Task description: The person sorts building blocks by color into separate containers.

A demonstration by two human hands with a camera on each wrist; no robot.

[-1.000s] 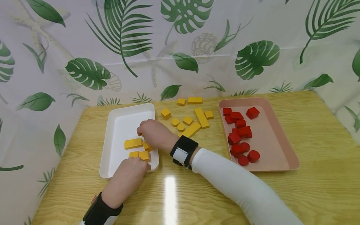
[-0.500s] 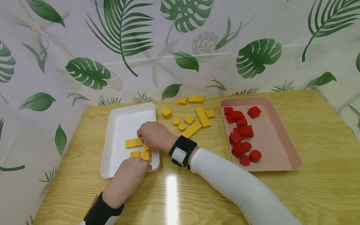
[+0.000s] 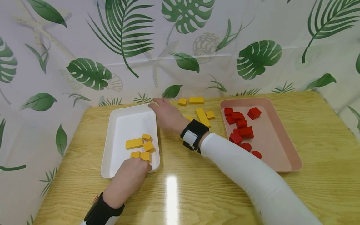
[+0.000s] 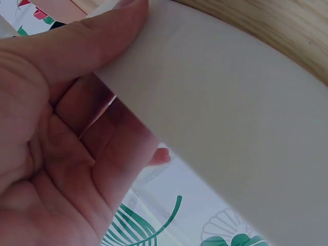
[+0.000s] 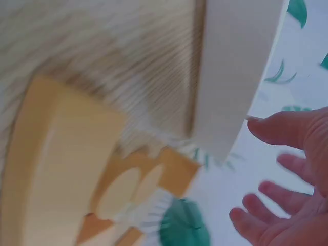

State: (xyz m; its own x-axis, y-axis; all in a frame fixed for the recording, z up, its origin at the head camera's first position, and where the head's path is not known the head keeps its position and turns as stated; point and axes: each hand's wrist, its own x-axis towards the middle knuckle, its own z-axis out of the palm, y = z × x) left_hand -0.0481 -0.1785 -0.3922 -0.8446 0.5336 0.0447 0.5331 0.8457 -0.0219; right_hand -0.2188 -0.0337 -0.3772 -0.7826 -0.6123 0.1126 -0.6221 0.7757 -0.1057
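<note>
My left hand point(image 3: 127, 178) grips the near wall of a white tray point(image 3: 118, 128); in the left wrist view the thumb point(image 4: 97, 48) lies against the outside of the tray wall point(image 4: 215, 113). Several yellow wooden blocks lie inside near my left fingers, among them a long block point(image 3: 134, 143) and a tilted cube point(image 3: 149, 146). Over the tray's far right corner is my right hand point(image 3: 171, 117), its fingers spread and holding nothing. Beyond it, a long yellow block point(image 3: 203, 117) rests on the table, and my right hand and wrist hide several other yellow pieces.
A pink tray point(image 3: 278, 147) with several red blocks point(image 3: 246, 132) along its left side stands on the right of the wooden table point(image 3: 202, 193). Near the back edge lie a yellow bar point(image 3: 196, 100) and a small yellow block point(image 3: 182, 102). A leaf-patterned cloth hangs behind.
My right hand has left the yellow blocks inside the white tray and moved away to its far right corner. A small yellow block there is now uncovered. The left hand stays put.
</note>
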